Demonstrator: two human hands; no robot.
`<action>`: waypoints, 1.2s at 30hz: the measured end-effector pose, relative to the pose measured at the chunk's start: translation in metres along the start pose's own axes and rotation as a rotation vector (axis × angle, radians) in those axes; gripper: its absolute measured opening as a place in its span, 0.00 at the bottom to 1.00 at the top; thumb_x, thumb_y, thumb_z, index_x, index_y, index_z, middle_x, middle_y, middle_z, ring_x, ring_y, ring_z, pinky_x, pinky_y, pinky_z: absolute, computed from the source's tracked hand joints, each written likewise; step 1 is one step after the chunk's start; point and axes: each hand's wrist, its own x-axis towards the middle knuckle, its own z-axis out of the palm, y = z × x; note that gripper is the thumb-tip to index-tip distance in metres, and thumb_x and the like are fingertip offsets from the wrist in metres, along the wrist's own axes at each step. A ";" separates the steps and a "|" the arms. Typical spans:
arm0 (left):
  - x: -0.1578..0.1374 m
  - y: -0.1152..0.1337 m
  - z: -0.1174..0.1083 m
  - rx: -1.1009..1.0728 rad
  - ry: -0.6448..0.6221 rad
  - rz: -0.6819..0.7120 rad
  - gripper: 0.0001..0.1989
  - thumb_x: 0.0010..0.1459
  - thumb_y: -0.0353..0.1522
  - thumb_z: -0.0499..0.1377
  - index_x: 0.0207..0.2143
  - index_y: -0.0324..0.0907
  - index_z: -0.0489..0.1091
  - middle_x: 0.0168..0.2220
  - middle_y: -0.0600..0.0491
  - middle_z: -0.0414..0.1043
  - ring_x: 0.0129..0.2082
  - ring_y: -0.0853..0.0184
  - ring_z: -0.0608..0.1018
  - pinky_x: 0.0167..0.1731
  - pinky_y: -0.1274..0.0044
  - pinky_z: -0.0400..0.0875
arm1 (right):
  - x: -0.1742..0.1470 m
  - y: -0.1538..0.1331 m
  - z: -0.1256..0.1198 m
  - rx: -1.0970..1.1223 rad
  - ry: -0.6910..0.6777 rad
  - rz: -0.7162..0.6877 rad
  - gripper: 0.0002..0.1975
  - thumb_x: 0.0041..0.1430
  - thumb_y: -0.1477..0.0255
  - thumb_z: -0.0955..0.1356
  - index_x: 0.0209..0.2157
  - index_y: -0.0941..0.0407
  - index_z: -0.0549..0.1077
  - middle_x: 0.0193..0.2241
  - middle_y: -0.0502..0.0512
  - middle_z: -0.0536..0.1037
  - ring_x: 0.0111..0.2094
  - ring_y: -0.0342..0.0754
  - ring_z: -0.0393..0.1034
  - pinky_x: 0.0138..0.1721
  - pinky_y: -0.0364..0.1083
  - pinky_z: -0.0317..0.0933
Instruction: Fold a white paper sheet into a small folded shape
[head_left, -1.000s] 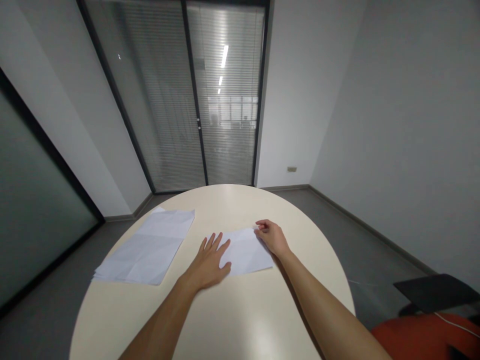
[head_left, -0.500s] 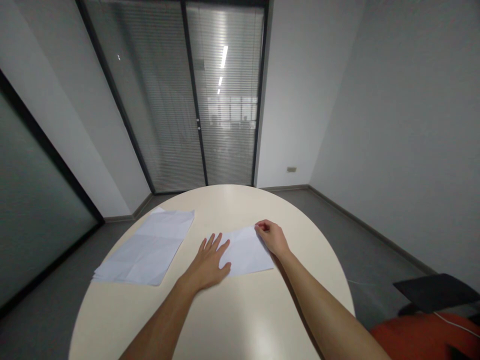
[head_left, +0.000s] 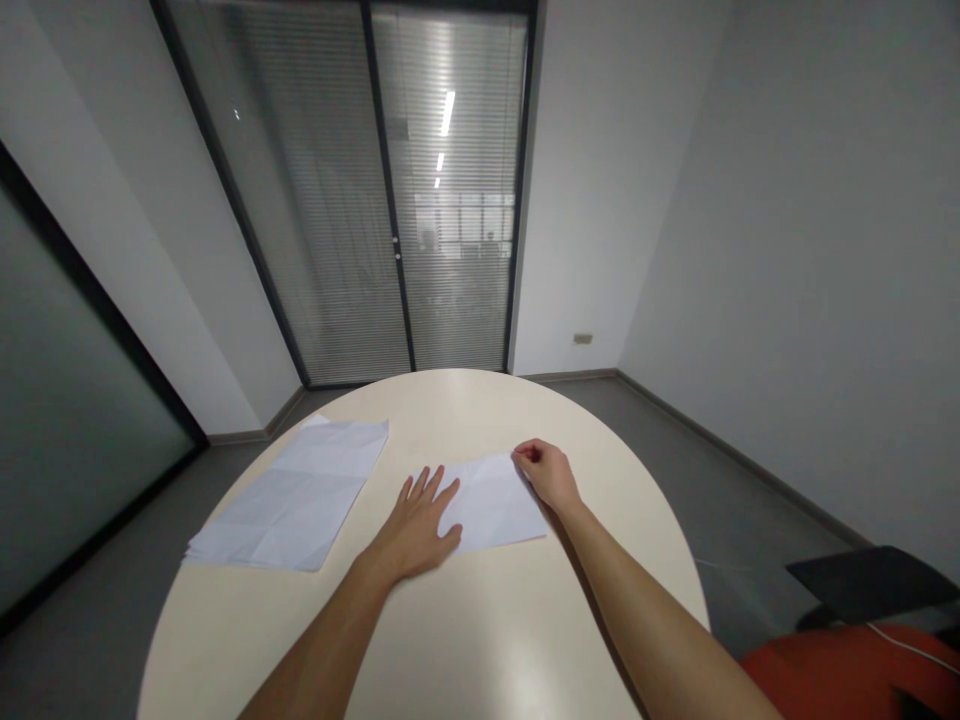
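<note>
A white sheet of paper [head_left: 491, 500], perhaps folded, lies flat on the round table in front of me. My left hand [head_left: 418, 522] rests palm down over its left part, fingers spread. At the sheet's far right corner, my right hand [head_left: 546, 472] has thumb and fingers pinched together on the paper's edge. The fingertips partly cover that corner. Left of my hands lies a stack of larger white sheets [head_left: 292, 500] with crease lines across them.
The round cream table [head_left: 465, 640] has its curved edge on both sides. An orange chair seat [head_left: 847, 675] and a dark flat object [head_left: 874, 583] with a white cable are at lower right. Beyond the table stands a glass partition with blinds [head_left: 337, 250].
My right hand has shifted very slightly to the right at the paper's corner. My left hand and the stack stay where they were.
</note>
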 end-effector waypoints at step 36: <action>-0.001 0.003 0.000 0.059 0.022 -0.019 0.35 0.65 0.48 0.53 0.71 0.54 0.49 0.74 0.48 0.39 0.72 0.43 0.41 0.67 0.49 0.40 | -0.052 -0.056 0.019 -0.346 -0.573 -0.424 0.32 0.70 0.58 0.59 0.68 0.60 0.59 0.69 0.64 0.56 0.70 0.60 0.48 0.69 0.61 0.43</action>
